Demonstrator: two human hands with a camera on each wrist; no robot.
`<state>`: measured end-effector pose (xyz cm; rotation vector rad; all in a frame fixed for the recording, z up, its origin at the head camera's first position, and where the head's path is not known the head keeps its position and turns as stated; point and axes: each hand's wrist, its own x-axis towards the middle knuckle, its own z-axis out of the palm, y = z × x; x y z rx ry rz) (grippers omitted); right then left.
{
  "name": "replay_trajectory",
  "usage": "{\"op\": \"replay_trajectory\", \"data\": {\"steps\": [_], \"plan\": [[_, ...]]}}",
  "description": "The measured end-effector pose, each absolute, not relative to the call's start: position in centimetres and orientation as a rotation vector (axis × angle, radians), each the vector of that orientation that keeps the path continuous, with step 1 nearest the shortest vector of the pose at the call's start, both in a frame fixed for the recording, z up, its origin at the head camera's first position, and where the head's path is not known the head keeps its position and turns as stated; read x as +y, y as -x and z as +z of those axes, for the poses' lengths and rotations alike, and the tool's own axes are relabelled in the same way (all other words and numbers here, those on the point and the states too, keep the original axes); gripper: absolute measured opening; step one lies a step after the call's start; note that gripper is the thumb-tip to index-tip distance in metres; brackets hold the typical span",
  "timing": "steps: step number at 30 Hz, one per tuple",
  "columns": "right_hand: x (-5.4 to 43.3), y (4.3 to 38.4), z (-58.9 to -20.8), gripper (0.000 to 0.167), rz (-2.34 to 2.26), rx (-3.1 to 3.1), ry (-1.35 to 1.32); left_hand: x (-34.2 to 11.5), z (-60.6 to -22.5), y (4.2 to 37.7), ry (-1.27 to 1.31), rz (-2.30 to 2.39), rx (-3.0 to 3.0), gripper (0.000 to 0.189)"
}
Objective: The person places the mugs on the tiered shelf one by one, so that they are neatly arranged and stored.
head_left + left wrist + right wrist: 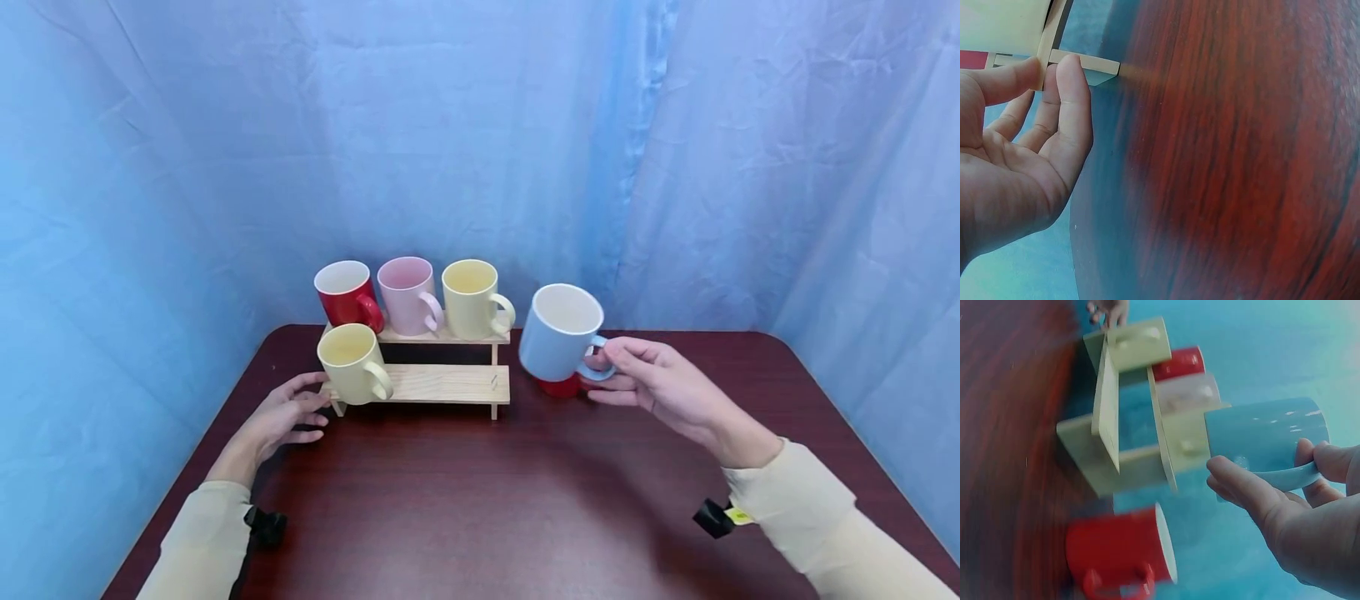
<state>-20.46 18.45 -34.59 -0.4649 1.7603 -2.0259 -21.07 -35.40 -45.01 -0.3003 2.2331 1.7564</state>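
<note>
My right hand (667, 387) holds a light blue mug (557, 337) by its handle, up in the air to the right of a two-tier wooden rack (442, 383). In the right wrist view, fingers curl round the handle of this blue mug (1266, 437). My left hand (281, 417) is at the left end of the lower shelf; in the left wrist view the thumb and fingers of that hand (1029, 156) pinch the shelf's end. A yellow mug (350, 367) stands on the lower shelf at the left, near the left hand.
On the upper shelf stand a red mug (345, 296), a pink mug (407, 296) and another yellow mug (470, 300). Another red mug (1119, 550) stands on the dark wooden table (480, 500), partly hidden behind the blue mug in the head view. Blue curtains (480, 125) surround the table.
</note>
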Motion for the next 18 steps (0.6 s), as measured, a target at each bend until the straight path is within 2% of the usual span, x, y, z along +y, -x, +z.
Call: {"op": "replay_trajectory", "data": {"steps": [5,10,16,18], "plan": [[14.2,20.5,-35.7,0.026,-1.996,1.760,0.431,-35.5,-45.0,20.9,0.309,1.756,2.234,0.062],[10.2,20.5,-37.4,0.019,-1.966,1.738,0.408,-35.4,-44.9,20.7,0.319,1.755,2.238,0.061],[5.9,20.6,-38.7,0.034,-1.920,1.736,0.352,-35.4,-44.8,20.7,0.309,1.765,2.228,0.060],[4.7,20.9,-39.0,0.034,-1.910,1.742,0.338,-35.4,-44.8,20.7,0.308,1.765,2.225,0.060]]}}
